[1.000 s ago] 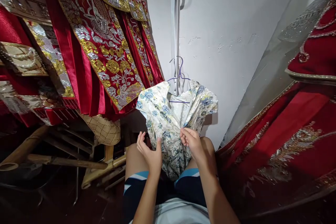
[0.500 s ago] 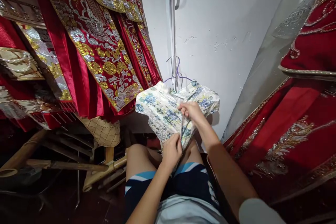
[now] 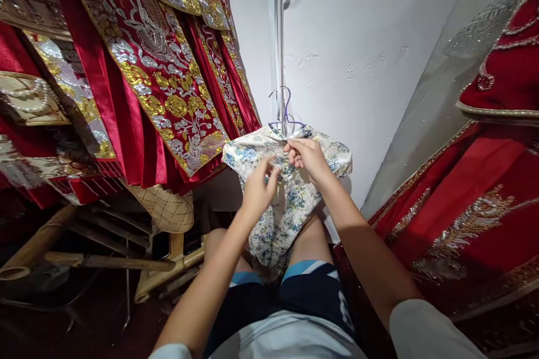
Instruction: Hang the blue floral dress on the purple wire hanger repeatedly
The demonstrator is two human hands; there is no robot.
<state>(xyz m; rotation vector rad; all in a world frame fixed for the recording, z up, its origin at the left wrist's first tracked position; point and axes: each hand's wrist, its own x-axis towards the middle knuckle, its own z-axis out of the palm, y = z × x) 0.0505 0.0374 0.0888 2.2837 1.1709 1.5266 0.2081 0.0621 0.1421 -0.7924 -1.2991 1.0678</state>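
The short-sleeved floral garment [image 3: 273, 230] hung from the purple hanger [image 3: 288, 104], beneath your hands. Below the hanger, your right hand [image 3: 310, 158] pinched its neckline; your left hand [image 3: 259, 186], lower, was half open, contact unclear.

Apparently a clothing shop or costume store, though which is unclear; red robes [image 3: 174, 105] thick with gold and silver sequins crowd the left; a beaded red gown [image 3: 471, 171] fills the right; a floral top [image 3: 275, 235] sits on a purple hanger [image 3: 288, 100] against a scuffed white wall [image 3: 349, 17].
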